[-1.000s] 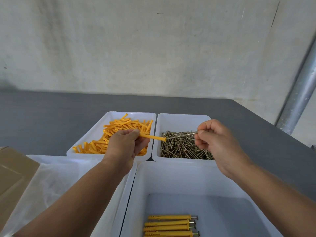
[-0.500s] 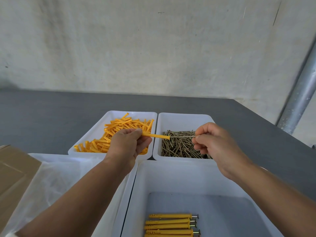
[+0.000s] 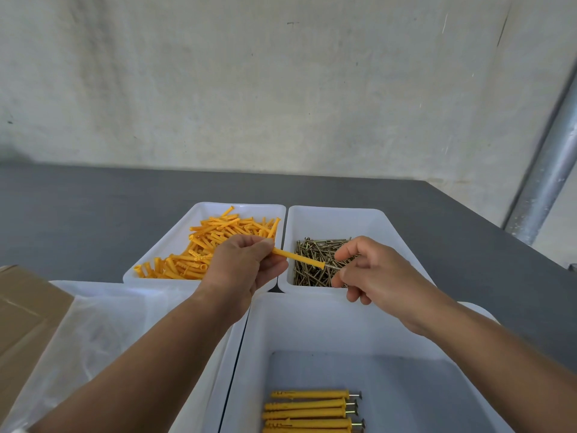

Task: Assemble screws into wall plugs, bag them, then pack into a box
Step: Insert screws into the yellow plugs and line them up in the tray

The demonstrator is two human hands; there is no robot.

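My left hand [image 3: 246, 270] grips an orange wall plug [image 3: 299, 257] that points right, over the gap between the two far bins. My right hand [image 3: 371, 270] pinches a screw [image 3: 332, 266] whose shaft sits mostly inside the plug's open end; only a short length shows. Behind them a white bin of orange plugs [image 3: 175, 245] stands to the left and a white bin of loose screws [image 3: 387, 226] to the right. Several finished plugs with screws [image 3: 312, 407] lie in the near white bin [image 3: 312, 323].
A cardboard box [image 3: 22, 310] sits at the left edge. Beside it a white bin holds clear plastic bags [image 3: 93, 332]. The grey table [image 3: 93, 207] runs back to a pale wall, with a metal pipe [image 3: 543, 182] at the right.
The screw's tip met the plug's end and then slid far into it. My right hand moved left and down toward my left hand, which lowered slightly.
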